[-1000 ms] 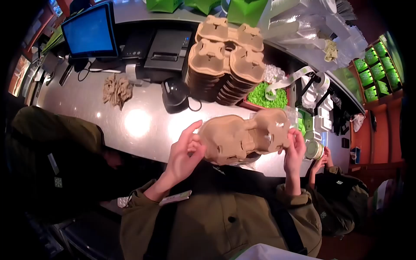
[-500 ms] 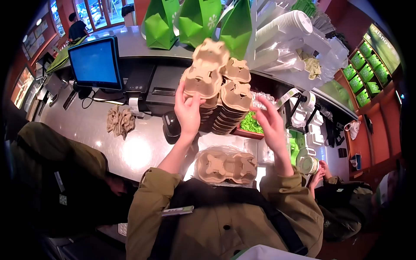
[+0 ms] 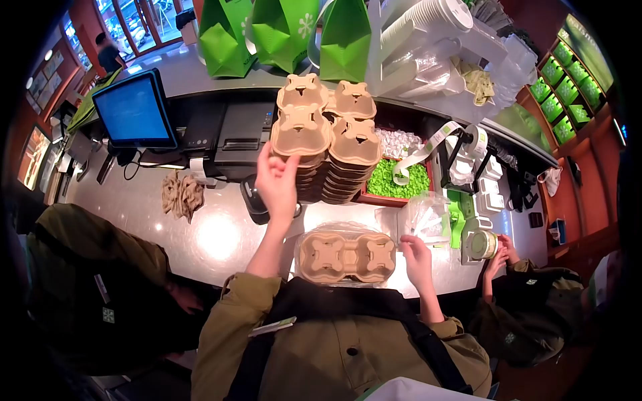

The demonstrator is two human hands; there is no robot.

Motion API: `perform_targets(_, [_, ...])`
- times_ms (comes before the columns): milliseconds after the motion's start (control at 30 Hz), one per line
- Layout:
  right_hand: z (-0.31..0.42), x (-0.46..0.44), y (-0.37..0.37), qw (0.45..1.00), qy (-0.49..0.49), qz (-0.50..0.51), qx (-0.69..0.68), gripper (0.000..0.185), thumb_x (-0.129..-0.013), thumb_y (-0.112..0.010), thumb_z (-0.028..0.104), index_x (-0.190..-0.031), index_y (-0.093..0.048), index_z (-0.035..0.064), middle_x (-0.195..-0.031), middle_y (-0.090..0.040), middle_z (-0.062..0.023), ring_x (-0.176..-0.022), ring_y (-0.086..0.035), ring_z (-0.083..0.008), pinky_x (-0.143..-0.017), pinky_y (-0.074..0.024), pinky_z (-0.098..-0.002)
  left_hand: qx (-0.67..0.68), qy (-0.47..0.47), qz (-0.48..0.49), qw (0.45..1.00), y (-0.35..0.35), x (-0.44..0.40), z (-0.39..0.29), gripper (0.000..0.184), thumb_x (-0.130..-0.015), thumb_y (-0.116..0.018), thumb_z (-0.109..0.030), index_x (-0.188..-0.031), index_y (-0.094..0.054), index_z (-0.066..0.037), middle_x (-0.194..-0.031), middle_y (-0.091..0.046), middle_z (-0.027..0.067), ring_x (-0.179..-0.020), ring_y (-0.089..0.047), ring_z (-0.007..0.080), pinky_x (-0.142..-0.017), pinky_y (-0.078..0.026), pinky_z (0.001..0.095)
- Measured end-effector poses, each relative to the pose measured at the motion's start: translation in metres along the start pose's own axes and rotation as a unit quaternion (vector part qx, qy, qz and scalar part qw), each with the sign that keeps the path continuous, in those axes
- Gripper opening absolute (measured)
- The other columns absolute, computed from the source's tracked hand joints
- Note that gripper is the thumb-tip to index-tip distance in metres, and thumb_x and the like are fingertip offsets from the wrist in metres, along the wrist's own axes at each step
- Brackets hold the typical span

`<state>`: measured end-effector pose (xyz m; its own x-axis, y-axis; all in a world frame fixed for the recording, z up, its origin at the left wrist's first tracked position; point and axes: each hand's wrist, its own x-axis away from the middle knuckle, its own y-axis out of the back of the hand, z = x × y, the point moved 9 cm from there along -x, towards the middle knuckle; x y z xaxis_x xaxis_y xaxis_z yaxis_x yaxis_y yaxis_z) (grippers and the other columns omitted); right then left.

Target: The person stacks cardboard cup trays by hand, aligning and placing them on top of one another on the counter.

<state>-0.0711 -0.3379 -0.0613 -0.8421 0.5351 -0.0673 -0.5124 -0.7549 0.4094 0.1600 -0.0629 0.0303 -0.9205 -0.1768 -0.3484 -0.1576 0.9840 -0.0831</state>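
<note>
My left hand (image 3: 277,185) is at the front left corner of the stacked brown cardboard cup carriers (image 3: 302,137), its thumb and fingers around the edge of the upper one. A second column of these carriers (image 3: 356,144) stands right beside it. Nearer to me, a double cup carrier (image 3: 346,257) lies flat on the counter, with clear plastic around it. Just right of that carrier is my right hand (image 3: 418,262), apart from the stacks. Its fingers are loosely bent with a small gap at the tips, and I see nothing held in them.
Behind the stacks are a printer (image 3: 244,137) and green paper bags (image 3: 284,33). A box with green shredded filler (image 3: 399,179) sits right of them. A barcode scanner (image 3: 255,199) and crumpled cloth (image 3: 182,196) lie left. Co-workers flank me; the right one's hands (image 3: 500,256) hold a cup.
The upper carrier has come down from a raised, tilted pose onto the left stack, with my left hand still on it. My right hand has dropped from beside the stacks toward the counter's near edge.
</note>
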Motion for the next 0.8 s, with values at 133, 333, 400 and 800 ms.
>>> perform_targets(133, [-0.023,0.007,-0.008,0.999,-0.039,0.025,0.003,0.014,-0.078,-0.055,0.010,-0.085,-0.056,-0.0022,-0.073,-0.057,-0.0070,-0.067,-0.055,-0.0126,-0.057,-0.0448,-0.0251,-0.079,-0.004,0.065,0.995,0.026,0.047,0.013,0.014,-0.076,-0.060,-0.008,-0.082,-0.051,0.000,-0.063,-0.044,0.0010,-0.055,-0.041,0.0080,-0.050,-0.034,0.0208])
perform_targets(333, [-0.043,0.009,-0.017,0.982,-0.158,0.080,-0.063,0.016,-0.077,-0.059,0.014,-0.071,-0.052,0.0003,-0.056,-0.051,-0.0011,-0.046,-0.044,-0.0062,-0.042,-0.0358,-0.0204,-0.178,0.147,0.241,0.943,0.057,0.148,0.072,0.013,-0.076,-0.059,-0.011,-0.074,-0.052,-0.001,-0.063,-0.053,0.0035,-0.056,-0.050,0.0105,-0.051,-0.040,0.0229])
perform_targets(400, [-0.046,0.010,-0.015,0.982,-0.157,0.091,-0.044,0.016,-0.076,-0.059,0.014,-0.068,-0.053,0.0004,-0.056,-0.049,0.0006,-0.046,-0.042,-0.0052,-0.041,-0.0335,-0.0204,-0.225,0.189,0.234,0.927,0.069,0.157,0.073,0.017,-0.075,-0.060,-0.015,-0.071,-0.052,-0.001,-0.059,-0.053,0.0070,-0.053,-0.051,0.0139,-0.051,-0.042,0.0272])
perform_targets(800, [0.040,-0.009,0.012,0.972,-0.097,0.058,-0.204,0.008,-0.080,-0.054,0.009,-0.081,-0.050,0.0019,-0.066,-0.051,-0.0007,-0.052,-0.045,-0.0062,-0.045,-0.0358,-0.0193,-0.043,0.217,0.263,0.939,0.048,0.123,0.022,0.012,-0.080,-0.056,-0.012,-0.075,-0.051,-0.002,-0.057,-0.047,-0.0036,-0.053,-0.041,0.0022,-0.047,-0.032,0.0186])
